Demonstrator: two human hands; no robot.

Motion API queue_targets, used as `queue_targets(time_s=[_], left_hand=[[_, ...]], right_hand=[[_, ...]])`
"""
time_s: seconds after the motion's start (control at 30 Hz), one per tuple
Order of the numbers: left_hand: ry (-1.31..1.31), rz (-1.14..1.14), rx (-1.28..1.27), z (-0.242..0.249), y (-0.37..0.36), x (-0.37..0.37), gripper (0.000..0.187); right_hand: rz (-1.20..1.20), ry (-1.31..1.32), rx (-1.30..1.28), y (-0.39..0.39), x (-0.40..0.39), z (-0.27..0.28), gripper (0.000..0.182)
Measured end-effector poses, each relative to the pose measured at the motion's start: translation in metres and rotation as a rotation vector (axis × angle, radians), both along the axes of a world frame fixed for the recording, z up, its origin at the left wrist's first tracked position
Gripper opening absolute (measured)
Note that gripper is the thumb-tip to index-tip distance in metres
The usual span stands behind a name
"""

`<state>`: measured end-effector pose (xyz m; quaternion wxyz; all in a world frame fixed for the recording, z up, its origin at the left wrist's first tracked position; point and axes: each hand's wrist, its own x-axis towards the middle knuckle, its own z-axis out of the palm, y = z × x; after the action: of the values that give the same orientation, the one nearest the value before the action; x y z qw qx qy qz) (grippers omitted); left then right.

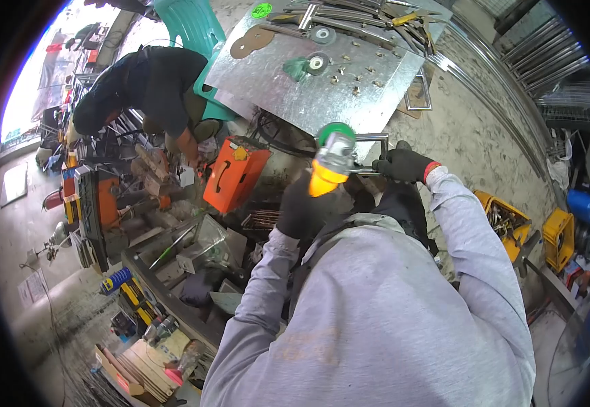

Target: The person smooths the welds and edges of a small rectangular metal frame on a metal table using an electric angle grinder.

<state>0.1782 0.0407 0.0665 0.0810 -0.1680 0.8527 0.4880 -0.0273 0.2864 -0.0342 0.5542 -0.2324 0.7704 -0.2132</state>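
My left hand point(300, 209), in a black glove, is wrapped round a yellow angle grinder point(327, 178) with a silver head. A green disc point(336, 130) sits at the grinder's far end, close to the left part of a shiny rectangular metal frame point(384, 141). My right hand point(405, 164), also black-gloved, grips that frame's near right corner. Whether the disc touches the metal cannot be made out. Beyond them is a sheet-metal tabletop point(274, 95) with two small discs point(318, 64), several little metal pieces point(356, 78) and yellow-handled pliers point(410, 18).
A person point(152, 88) in dark clothes bends over at the left, near a teal chair point(193, 30). An orange box point(234, 175) stands left of the grinder. Yellow crates point(558, 239) are at the right, long metal tubes point(491, 81) lie on the floor, and a cluttered bin point(173, 271) is lower left.
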Motion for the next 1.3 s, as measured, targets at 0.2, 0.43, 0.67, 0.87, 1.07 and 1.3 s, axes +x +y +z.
queue_targets(time_s=[0.2, 0.43, 0.67, 0.87, 1.07, 1.3], left_hand=[[-0.049, 0.311, 0.211, 0.007, -0.038, 0.026, 0.035], [-0.082, 0.256, 0.260, 0.022, -0.022, 0.013, 0.035], [-0.041, -0.017, -0.037, 0.009, 0.013, -0.024, 0.042], [-0.066, -0.046, -0.095, 0.017, 0.033, -0.045, 0.048], [-0.010, 0.018, -0.116, 0.006, -0.001, -0.009, 0.048], [-0.059, 0.301, 0.171, 0.032, -0.032, 0.027, 0.032]], right_hand=[[0.077, -0.020, 0.058, -0.004, -0.008, 0.022, 0.065], [0.062, -0.154, 0.094, -0.007, -0.014, 0.033, 0.062], [0.089, -0.176, 0.141, -0.010, -0.018, 0.048, 0.060], [0.105, -0.255, 0.099, -0.006, -0.021, 0.041, 0.061], [0.059, -0.275, 0.114, -0.007, -0.022, 0.050, 0.068], [0.080, -0.238, 0.106, -0.006, -0.020, 0.037, 0.071]])
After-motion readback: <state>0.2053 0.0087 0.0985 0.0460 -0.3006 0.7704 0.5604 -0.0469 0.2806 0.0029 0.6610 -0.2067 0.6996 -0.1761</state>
